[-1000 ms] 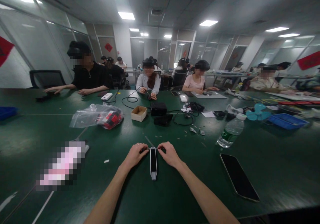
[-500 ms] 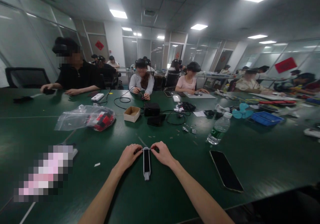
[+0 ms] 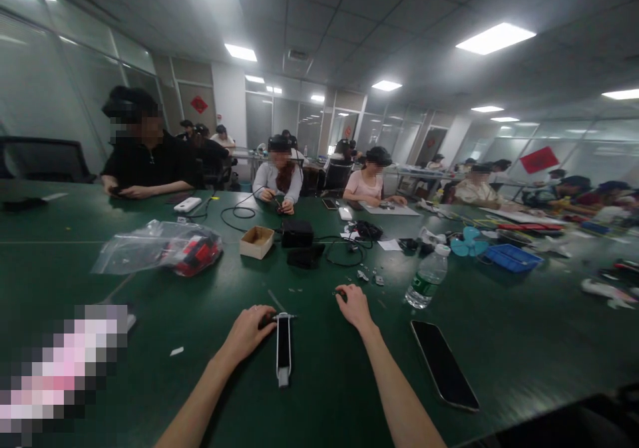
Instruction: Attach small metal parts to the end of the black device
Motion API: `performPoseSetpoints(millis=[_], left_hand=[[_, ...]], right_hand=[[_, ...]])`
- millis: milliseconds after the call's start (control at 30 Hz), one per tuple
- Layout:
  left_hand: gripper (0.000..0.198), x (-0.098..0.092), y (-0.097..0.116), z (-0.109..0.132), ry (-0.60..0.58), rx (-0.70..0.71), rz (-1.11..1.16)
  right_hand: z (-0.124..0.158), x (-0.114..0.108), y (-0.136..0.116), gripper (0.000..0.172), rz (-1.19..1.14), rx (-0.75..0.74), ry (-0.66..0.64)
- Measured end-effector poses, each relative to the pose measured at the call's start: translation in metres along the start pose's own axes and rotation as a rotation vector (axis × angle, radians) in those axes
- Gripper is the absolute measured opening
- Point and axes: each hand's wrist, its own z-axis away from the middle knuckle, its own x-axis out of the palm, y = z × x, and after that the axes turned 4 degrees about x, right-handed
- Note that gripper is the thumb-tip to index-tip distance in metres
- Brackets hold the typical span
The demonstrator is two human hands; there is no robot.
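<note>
A narrow white-framed piece with a black middle [image 3: 283, 345] lies lengthwise on the green table, a grey block at its near end. Across its far end runs a thin metal rod [image 3: 291, 316]. My left hand [image 3: 248, 331] rests beside that end, thumb and fingers closed round the rod's left tip. Off to the right, my right hand [image 3: 354, 307] is low over the table, fingers curled and drawn together at the fingertips. Whatever may be between them is too small to make out. Small metallic parts [image 3: 363, 275] lie just beyond it.
Right of my right arm lie a phone [image 3: 444, 365] and an upright water bottle [image 3: 428, 276]. Farther back are a small cardboard box [image 3: 257, 242], a plastic bag with red-black contents [image 3: 192, 249], cables, a blue tray [image 3: 514, 257] and a small fan [image 3: 469, 241]. Several people sit opposite.
My right hand has left the rod's right end and moved right across the table. My left hand stays at the rod's left end. The camera view has shifted slightly.
</note>
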Motion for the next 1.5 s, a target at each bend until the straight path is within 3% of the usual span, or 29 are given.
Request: performPoseSetpoints(millis=[567, 733, 833, 967, 1133, 1267, 1500], left_hand=[[0.032, -0.007, 0.011, 0.004, -0.009, -0.024, 0.016], [0.034, -0.005, 0.009, 0.005, 0.022, 0.010, 0.034], [0.039, -0.007, 0.008, 0.005, 0.046, 0.026, 0.048], [0.046, -0.012, 0.010, 0.005, 0.083, 0.058, 0.064], [0.032, -0.010, 0.016, 0.005, 0.154, 0.138, 0.068], [0.018, -0.003, 0.023, 0.005, 0.171, 0.167, 0.063], [0.015, 0.003, 0.023, 0.004, 0.217, 0.175, 0.099]], right_hand=[[-0.021, 0.001, -0.005, 0.015, 0.137, 0.003, -0.126], [-0.010, 0.003, -0.018, 0.018, 0.135, -0.026, -0.080], [0.002, 0.008, -0.037, 0.020, 0.049, -0.088, -0.022], [0.025, 0.016, -0.076, 0.018, -0.166, -0.216, -0.046], [0.049, 0.028, -0.116, 0.014, -0.433, -0.373, -0.081], [0.057, 0.034, -0.123, 0.012, -0.559, -0.392, -0.078], [0.056, 0.032, -0.118, 0.013, -0.588, -0.356, -0.091]])
